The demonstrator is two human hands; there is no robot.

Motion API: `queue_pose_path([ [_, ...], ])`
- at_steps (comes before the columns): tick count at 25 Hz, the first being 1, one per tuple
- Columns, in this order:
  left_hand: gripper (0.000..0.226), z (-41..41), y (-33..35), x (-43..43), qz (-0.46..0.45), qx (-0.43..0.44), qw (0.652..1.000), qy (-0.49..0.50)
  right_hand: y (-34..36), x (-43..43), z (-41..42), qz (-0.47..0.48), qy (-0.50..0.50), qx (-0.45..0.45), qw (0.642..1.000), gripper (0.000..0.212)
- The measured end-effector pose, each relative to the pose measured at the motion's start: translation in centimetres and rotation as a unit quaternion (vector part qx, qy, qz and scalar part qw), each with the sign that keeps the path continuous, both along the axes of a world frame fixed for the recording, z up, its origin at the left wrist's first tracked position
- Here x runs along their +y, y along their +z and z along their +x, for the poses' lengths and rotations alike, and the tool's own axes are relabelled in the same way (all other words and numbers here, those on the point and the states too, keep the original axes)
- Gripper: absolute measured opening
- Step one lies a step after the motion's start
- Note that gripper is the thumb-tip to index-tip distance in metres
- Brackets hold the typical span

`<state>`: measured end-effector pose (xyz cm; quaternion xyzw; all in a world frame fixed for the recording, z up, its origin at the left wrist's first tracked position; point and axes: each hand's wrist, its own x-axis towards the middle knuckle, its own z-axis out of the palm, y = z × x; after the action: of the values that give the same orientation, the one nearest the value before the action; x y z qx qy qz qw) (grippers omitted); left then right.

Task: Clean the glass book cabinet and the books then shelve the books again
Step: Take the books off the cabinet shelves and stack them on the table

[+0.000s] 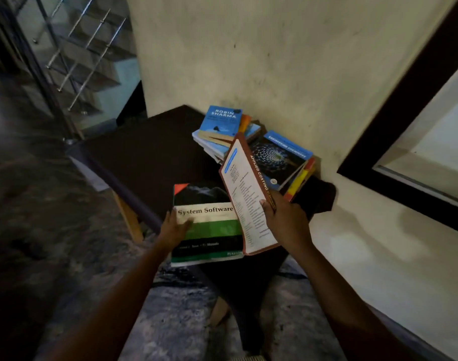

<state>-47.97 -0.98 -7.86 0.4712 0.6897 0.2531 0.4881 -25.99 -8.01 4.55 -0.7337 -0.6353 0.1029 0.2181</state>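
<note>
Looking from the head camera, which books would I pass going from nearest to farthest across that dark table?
System Software book → Applied Costing book, tilted in the right hand → dark blue engineering book atop a stack → Robin Sharma book atop the farthest stack.

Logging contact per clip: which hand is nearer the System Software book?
Left. The left hand holds the left edge of the System Software book; the right hand is to its right, holding the Applied Costing book.
</note>
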Motion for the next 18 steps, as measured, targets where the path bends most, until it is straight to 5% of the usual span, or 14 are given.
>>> queue_pose_path([
  [1, 0.077, 0.7, 1.6, -1.0, 0.024, 0.043, 0.998, -0.033, 0.1, 0.1, -0.4, 0.006, 0.004, -0.015, 1.000, 0.038],
  [2, 0.069, 1.7, 3.7, -2.2, 0.052, -0.008, 0.998, -0.038, 0.1, 0.1, -0.8, 0.010, 0.012, -0.028, 0.999, 0.039],
  [6, 0.060, 6.7, 9.7, -5.8, 0.031, -0.370, 0.928, -0.012, -0.2, -0.9, -3.5, -0.039, 0.080, -0.103, 0.991, 0.038],
  [9, 0.037, 7.2, 9.0, -5.8, 0.044, -0.399, 0.914, 0.058, -0.3, -2.0, -4.8, -0.057, 0.122, -0.102, 0.986, 0.041],
  [12, 0.033, 6.0, 8.3, -5.4, 0.021, -0.415, 0.905, 0.092, -0.3, -1.3, -2.8, -0.093, 0.131, 0.094, 0.982, 0.037],
  [15, 0.042, 5.1, 7.9, -4.6, -0.029, -0.445, 0.891, 0.088, -1.8, 0.1, 0.8, -0.087, 0.036, 0.241, 0.966, 0.042],
  [18, 0.050, 5.4, 8.0, -4.0, -0.055, -0.469, 0.878, 0.075, -3.9, 0.5, 3.3, -0.176, -0.017, 0.480, 0.860, 0.053],
])
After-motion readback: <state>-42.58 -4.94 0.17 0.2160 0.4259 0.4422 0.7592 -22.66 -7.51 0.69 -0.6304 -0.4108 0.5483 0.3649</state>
